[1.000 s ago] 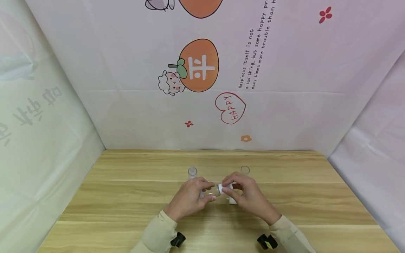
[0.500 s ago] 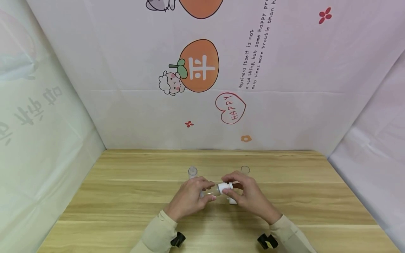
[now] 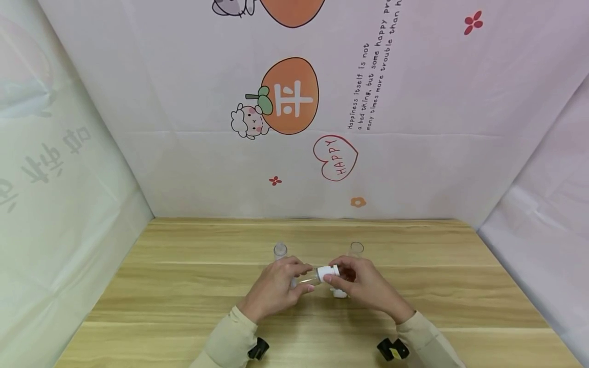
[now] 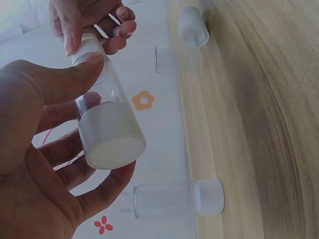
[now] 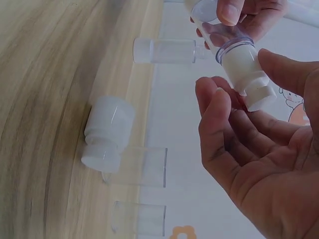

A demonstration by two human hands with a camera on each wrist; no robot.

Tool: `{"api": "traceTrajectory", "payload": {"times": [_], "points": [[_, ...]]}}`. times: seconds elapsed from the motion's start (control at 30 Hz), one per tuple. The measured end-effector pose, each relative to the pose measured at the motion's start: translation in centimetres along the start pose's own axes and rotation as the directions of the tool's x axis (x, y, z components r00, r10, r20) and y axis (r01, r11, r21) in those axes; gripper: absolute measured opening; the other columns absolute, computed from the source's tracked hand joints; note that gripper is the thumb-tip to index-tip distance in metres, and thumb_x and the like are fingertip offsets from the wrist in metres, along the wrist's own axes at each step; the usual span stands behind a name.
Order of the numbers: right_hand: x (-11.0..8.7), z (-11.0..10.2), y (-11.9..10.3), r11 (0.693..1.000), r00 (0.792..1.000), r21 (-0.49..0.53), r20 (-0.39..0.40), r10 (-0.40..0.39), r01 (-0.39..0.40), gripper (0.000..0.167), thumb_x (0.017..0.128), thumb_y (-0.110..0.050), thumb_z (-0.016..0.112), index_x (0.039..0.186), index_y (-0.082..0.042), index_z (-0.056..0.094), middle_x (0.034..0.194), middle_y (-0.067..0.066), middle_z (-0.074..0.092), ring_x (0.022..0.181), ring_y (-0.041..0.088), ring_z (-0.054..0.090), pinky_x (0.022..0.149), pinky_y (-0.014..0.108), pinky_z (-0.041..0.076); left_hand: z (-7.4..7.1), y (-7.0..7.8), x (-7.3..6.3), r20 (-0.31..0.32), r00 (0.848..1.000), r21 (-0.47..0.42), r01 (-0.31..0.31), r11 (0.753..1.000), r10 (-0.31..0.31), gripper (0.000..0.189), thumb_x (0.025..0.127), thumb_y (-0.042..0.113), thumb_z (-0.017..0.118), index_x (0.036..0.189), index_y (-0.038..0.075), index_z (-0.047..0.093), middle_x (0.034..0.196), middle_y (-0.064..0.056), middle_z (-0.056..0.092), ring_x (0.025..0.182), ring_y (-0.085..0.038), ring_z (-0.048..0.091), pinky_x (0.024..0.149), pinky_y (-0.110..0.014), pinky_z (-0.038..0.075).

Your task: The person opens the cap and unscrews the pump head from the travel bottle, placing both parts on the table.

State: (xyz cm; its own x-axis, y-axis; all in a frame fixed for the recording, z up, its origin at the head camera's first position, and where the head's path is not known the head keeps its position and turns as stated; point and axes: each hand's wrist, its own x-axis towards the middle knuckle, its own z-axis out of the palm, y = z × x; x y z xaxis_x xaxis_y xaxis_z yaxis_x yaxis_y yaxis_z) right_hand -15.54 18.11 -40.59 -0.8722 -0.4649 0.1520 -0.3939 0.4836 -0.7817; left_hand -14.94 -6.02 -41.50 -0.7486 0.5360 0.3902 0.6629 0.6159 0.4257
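My left hand (image 3: 278, 286) grips a clear pump bottle (image 4: 114, 89) with a white base, held tilted above the table. Its white pump top (image 5: 246, 74) points toward my right hand (image 3: 363, 283). In the right wrist view, the right thumb lies against the side of the pump top, while the fingers curl loosely under and around the nozzle. Below the right hand a second white pump top (image 5: 109, 124) sits on the table. Another clear bottle (image 5: 172, 51), with a white base and an uncapped threaded neck, stands beyond the left hand.
Two clear caps, a nearer one (image 5: 142, 167) and another (image 5: 139, 219), stand on the wooden table (image 3: 184, 286) by the loose pump top. White printed cloth (image 3: 207, 174) walls the back and both sides of the table.
The right hand has shifted slightly right and turned around the pump top, its fingers opening a little. The left hand and the bottle have stayed almost still.
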Motion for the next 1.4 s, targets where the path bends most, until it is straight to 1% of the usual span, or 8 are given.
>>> {"api": "traceTrajectory", "payload": {"times": [0.07, 0.27, 0.53, 0.77, 0.93, 1.1, 1.4], "points": [[0.03, -0.07, -0.01, 1.0, 1.0, 0.01, 0.01, 0.002, -0.002, 0.028, 0.096, -0.029, 0.073, 0.108, -0.004, 0.069, 0.086, -0.002, 0.066, 0.069, 0.012, 0.059, 0.06, 0.026, 0.053, -0.07, 0.07, 0.01, 0.005, 1.0, -0.001, 0.006, 1.0, -0.006, 0.035, 0.089, 0.028, 0.08, 0.116, 0.007, 0.075, 0.103, -0.002, 0.072, 0.088, -0.012, 0.064, 0.074, -0.026, 0.053], [0.01, -0.11, -0.08, 0.999, 0.999, 0.034, 0.03, 0.014, -0.015, 0.026, 0.094, -0.023, 0.075, 0.111, -0.004, 0.068, 0.089, -0.001, 0.067, 0.075, 0.014, 0.063, 0.067, 0.031, 0.057, -0.07, 0.06, -0.04, 0.015, 1.0, -0.008, 0.006, 1.0, -0.006, 0.035, 0.089, 0.029, 0.081, 0.116, 0.008, 0.076, 0.103, -0.002, 0.072, 0.089, -0.012, 0.064, 0.074, -0.026, 0.054], [0.0, -0.05, 0.09, 0.995, 0.999, 0.099, 0.05, -0.019, 0.014, 0.023, 0.092, -0.011, 0.076, 0.112, -0.006, 0.065, 0.095, 0.004, 0.065, 0.083, 0.017, 0.065, 0.071, 0.035, 0.059, 0.23, -0.22, -0.09, 0.011, 1.0, -0.01, -0.009, 1.0, 0.009, 0.035, 0.087, 0.026, 0.082, 0.116, 0.006, 0.076, 0.101, -0.002, 0.071, 0.087, -0.013, 0.064, 0.073, -0.028, 0.053], [0.15, 0.08, 0.2, 0.99, 0.998, 0.137, 0.04, -0.045, 0.04, 0.026, 0.089, -0.002, 0.077, 0.11, -0.007, 0.064, 0.101, 0.007, 0.065, 0.084, 0.02, 0.068, 0.071, 0.036, 0.06, 0.2, -0.16, 0.04, 0.03, 0.999, -0.013, 0.013, 1.0, -0.012, 0.036, 0.087, 0.028, 0.082, 0.116, 0.008, 0.076, 0.102, -0.002, 0.072, 0.087, -0.011, 0.063, 0.073, -0.026, 0.053], [0.22, 0.21, 0.21, 0.985, 0.998, 0.172, 0.043, -0.037, 0.029, 0.024, 0.089, -0.002, 0.077, 0.109, -0.006, 0.064, 0.104, 0.01, 0.065, 0.086, 0.02, 0.068, 0.07, 0.032, 0.06, 0.24, -0.11, 0.01, 0.044, 0.999, -0.021, 0.021, 1.0, -0.02, 0.035, 0.087, 0.027, 0.082, 0.117, 0.009, 0.076, 0.104, -0.002, 0.072, 0.088, -0.01, 0.064, 0.074, -0.025, 0.053], [0.2, 0.25, 0.13, 0.977, 0.999, 0.21, 0.04, -0.037, 0.028, 0.021, 0.091, -0.004, 0.076, 0.108, -0.004, 0.064, 0.104, 0.012, 0.064, 0.088, 0.022, 0.067, 0.07, 0.03, 0.059, 0.28, -0.07, -0.05, 0.046, 0.999, -0.015, 0.02, 1.0, -0.019, 0.036, 0.088, 0.028, 0.081, 0.117, 0.009, 0.075, 0.105, -0.002, 0.072, 0.089, -0.01, 0.064, 0.075, -0.026, 0.054], [0.1, 0.29, 0.03, 0.966, 0.998, 0.252, 0.021, -0.063, 0.056, 0.017, 0.092, -0.007, 0.076, 0.106, -0.004, 0.066, 0.108, 0.014, 0.064, 0.092, 0.023, 0.066, 0.077, 0.032, 0.06, 0.32, -0.1, -0.02, 0.049, 0.999, -0.017, 0.016, 1.0, -0.015, 0.036, 0.088, 0.028, 0.081, 0.117, 0.008, 0.075, 0.105, -0.003, 0.072, 0.09, -0.011, 0.065, 0.077, -0.026, 0.055]]}}
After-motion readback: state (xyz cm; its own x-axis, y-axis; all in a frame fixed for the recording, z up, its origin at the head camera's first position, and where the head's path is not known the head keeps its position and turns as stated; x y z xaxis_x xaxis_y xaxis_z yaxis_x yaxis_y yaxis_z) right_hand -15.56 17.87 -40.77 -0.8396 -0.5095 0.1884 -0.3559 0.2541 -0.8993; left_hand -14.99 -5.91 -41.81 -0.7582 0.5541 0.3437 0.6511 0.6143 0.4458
